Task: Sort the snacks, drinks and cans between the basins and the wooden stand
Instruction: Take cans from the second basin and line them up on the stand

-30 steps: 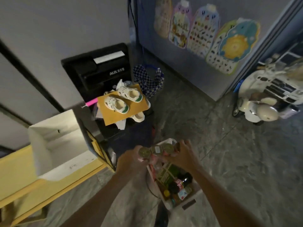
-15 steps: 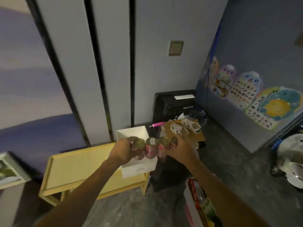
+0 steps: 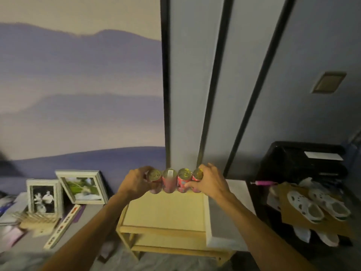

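Right now I have four cans point(image 3: 173, 180) squeezed side by side in one row between the two hands, in the air over the top of the stand point(image 3: 166, 212) and not yet set down. The left hand point(image 3: 135, 182) curls round the end can on its side. The right hand point(image 3: 210, 182) wraps the other end, with one digit reaching across the front of the next can.

My worry is the middle. As far as I can see, at least one inner can is held only by pressure from its neighbours, so if either hand eases off or the row bows, that can could drop onto the stand or roll to the floor. I would keep the squeeze even and lower all four bases flat together.

Second risk: the basin point(image 3: 224, 222) sits at the stand's right end, near my right wrist. Drifting that way could nudge it. The frames point(image 3: 82, 186) lean well apart on the left, so I judge them safe.
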A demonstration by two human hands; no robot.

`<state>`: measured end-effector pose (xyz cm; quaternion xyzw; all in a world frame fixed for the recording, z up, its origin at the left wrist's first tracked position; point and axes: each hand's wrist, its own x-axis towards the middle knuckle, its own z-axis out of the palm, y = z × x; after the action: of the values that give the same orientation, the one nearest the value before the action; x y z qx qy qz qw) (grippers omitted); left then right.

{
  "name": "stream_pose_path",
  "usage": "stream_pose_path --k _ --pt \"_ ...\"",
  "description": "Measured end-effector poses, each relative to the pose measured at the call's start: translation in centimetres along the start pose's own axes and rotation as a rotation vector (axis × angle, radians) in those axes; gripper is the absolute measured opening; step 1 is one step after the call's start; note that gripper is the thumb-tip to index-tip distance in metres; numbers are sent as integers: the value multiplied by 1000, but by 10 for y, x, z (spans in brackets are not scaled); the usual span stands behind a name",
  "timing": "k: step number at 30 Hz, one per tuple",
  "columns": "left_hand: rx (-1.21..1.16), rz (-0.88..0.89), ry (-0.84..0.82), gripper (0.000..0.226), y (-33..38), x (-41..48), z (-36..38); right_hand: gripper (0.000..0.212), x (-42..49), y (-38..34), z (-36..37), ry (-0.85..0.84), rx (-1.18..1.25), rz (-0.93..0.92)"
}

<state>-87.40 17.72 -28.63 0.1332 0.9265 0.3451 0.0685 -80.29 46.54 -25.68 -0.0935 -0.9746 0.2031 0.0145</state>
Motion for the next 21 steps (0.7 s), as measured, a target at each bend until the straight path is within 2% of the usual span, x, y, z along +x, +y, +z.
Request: stream_pose_path --k 9,13,21 --pt "33 -181 -23 49 -118 76 -14 93 108 -61 105 -183 -65 -62" --pt "6 -266 -50 71 -170 103 10 102 132 -69 156 -235 -82 -24" --pt "-25 -330 -172 70 -248 152 65 84 165 -58 257 -257 -159 136"
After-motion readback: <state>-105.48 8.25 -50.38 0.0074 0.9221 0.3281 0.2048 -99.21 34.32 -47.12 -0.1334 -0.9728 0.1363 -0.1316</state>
